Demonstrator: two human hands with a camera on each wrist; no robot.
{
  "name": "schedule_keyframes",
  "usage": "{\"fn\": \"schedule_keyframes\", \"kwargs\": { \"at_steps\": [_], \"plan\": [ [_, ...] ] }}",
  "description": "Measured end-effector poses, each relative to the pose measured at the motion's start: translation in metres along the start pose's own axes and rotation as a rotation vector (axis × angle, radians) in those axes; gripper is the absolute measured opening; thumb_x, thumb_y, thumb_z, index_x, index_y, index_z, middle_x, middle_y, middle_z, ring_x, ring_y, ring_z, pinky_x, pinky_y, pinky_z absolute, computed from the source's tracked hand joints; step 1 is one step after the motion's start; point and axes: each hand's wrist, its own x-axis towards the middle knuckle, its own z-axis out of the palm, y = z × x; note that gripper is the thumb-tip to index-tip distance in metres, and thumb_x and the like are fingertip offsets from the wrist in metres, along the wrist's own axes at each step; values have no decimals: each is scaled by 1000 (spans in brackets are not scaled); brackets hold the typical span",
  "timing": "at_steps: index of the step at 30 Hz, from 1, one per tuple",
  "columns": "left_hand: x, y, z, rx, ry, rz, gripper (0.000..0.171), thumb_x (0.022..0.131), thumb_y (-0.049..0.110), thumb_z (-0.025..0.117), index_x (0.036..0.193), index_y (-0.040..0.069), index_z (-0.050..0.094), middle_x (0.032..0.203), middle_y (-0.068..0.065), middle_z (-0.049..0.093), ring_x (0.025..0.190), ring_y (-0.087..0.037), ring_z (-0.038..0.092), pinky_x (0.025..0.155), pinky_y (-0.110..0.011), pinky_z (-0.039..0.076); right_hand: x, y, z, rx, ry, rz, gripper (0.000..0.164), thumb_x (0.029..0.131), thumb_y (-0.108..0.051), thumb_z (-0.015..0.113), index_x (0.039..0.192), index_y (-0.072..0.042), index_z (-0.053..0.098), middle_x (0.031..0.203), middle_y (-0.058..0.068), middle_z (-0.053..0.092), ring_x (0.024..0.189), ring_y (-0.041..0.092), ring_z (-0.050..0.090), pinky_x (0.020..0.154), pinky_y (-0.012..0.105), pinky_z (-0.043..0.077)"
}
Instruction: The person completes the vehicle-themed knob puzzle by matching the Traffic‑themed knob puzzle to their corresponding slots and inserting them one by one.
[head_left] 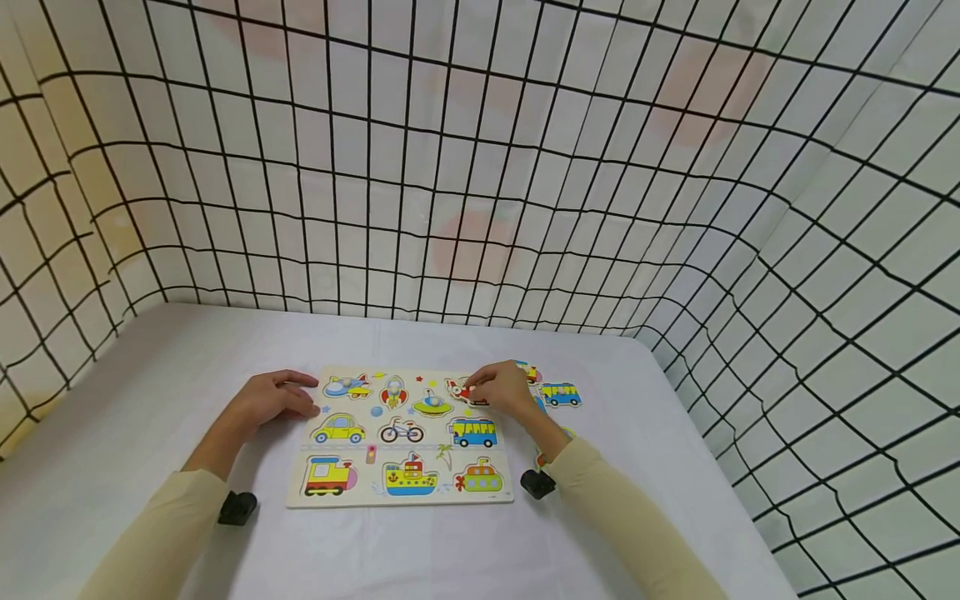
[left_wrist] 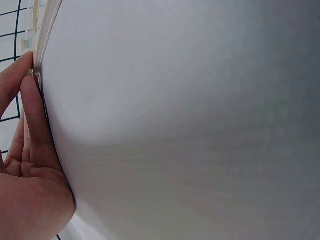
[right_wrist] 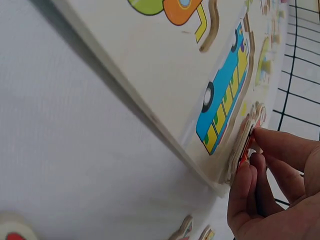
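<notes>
A wooden puzzle board (head_left: 371, 483) with vehicle pictures lies flat on the table. My right hand (head_left: 512, 390) is over its upper right corner, pinching a red helicopter piece (right_wrist: 245, 140) between thumb and fingers. That piece is at the helicopter's place; whether it sits fully in the recess I cannot tell. Beside the bus picture (right_wrist: 222, 97), part of the cut outline shows. Fingers mostly straight, my left hand (head_left: 270, 400) rests at the board's upper left edge, its fingertips touching the rim near the airplane (head_left: 347, 387).
Right of the board lie loose pieces, among them a blue bus (head_left: 561, 394) and a train (head_left: 531, 372); my right hand and forearm partly cover others. A black wire grid (head_left: 405, 208) stands around the white table (head_left: 405, 550) at the back and sides.
</notes>
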Motion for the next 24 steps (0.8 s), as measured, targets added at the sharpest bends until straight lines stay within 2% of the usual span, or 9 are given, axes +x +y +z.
{"fn": "schedule_keyframes", "kwargs": {
  "at_steps": [6, 18, 24],
  "plan": [
    [0, -1, 0, -10, 1, 0, 64, 80, 18, 81, 138, 6, 58, 102, -10, 75, 91, -26, 63, 81, -35, 46, 1, -4, 8, -3, -1, 34, 9, 82, -14, 82, 91, -15, 82, 88, 1, 74, 89, 19, 60, 77, 31, 47],
    [-3, 1, 0, -11, 5, 1, 65, 78, 18, 82, 138, 5, 58, 99, -9, 76, 92, -27, 63, 85, -38, 47, 4, -5, 11, 26, 4, 44, 11, 81, -12, 80, 91, -14, 82, 89, 1, 74, 87, 19, 60, 73, 28, 47],
    [0, -2, 0, -15, 3, -2, 65, 78, 18, 82, 137, 6, 58, 101, -10, 76, 93, -28, 63, 85, -38, 48, 5, -3, 12, 36, 19, 47, 11, 81, -11, 79, 91, -13, 82, 88, 2, 74, 82, 18, 61, 69, 26, 48]
  ]
}}
